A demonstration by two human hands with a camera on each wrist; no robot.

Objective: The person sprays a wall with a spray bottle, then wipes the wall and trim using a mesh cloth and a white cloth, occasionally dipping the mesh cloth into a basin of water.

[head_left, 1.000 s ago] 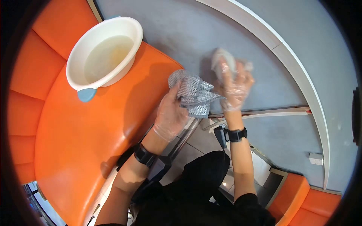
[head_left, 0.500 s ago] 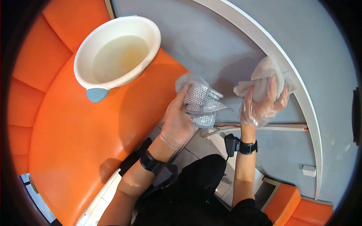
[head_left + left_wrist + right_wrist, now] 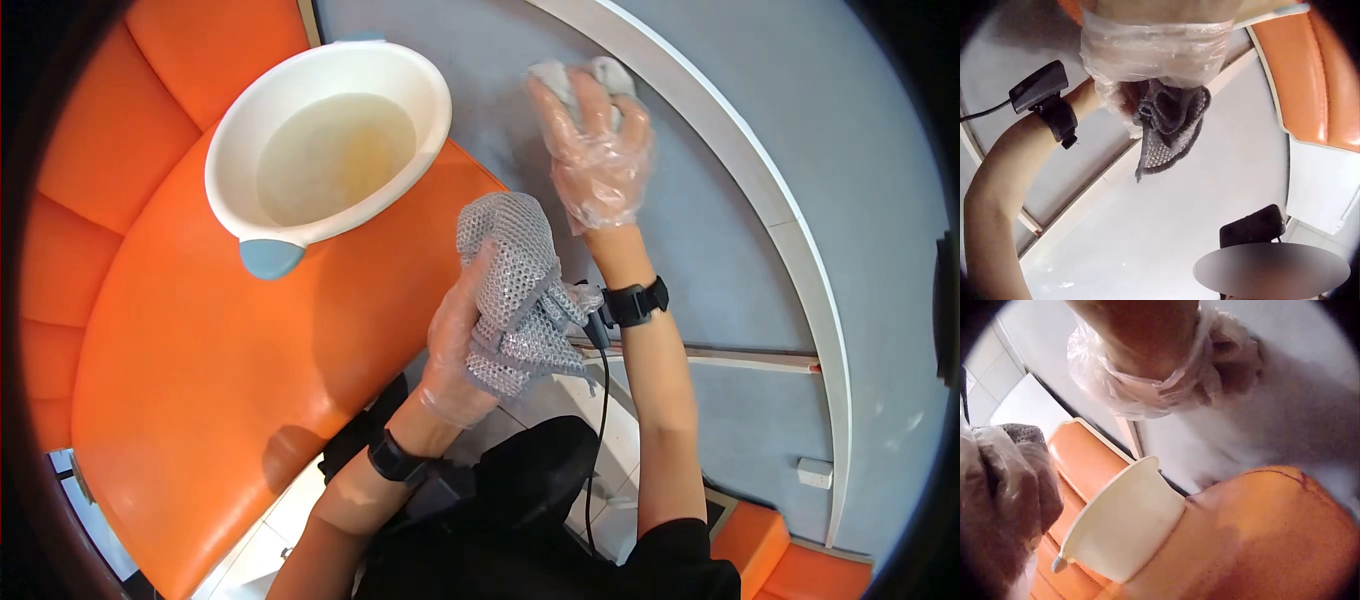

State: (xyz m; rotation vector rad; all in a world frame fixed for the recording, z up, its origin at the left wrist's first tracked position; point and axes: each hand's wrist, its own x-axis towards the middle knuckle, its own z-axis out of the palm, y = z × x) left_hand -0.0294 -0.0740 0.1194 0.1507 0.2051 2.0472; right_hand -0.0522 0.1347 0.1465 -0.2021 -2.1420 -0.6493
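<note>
My left hand (image 3: 460, 345), in a clear plastic glove, grips a bunched grey mesh cloth (image 3: 515, 270) in front of my body; its dark edging hangs below the glove in the left wrist view (image 3: 1169, 134). Up at the grey wall, my gloved right hand (image 3: 600, 165) holds a white cloth (image 3: 612, 76) against the surface, fingers bent over it. In the right wrist view the glove (image 3: 1141, 387) hides most of that cloth. A white basin (image 3: 228, 170) of cloudy water stands on the orange seat (image 3: 230, 380), left of both hands.
A pale curved strip (image 3: 730, 130) crosses the grey wall (image 3: 700, 220). The orange backrest (image 3: 90, 140) rises at the left. A white socket box (image 3: 815, 472) sits low at the right. A black cable (image 3: 603, 440) hangs from the right wrist device.
The right hand has gone from beside the mesh cloth out to the right, then up and back left with the white cloth. The left hand has turned its mesh cloth more upright.
</note>
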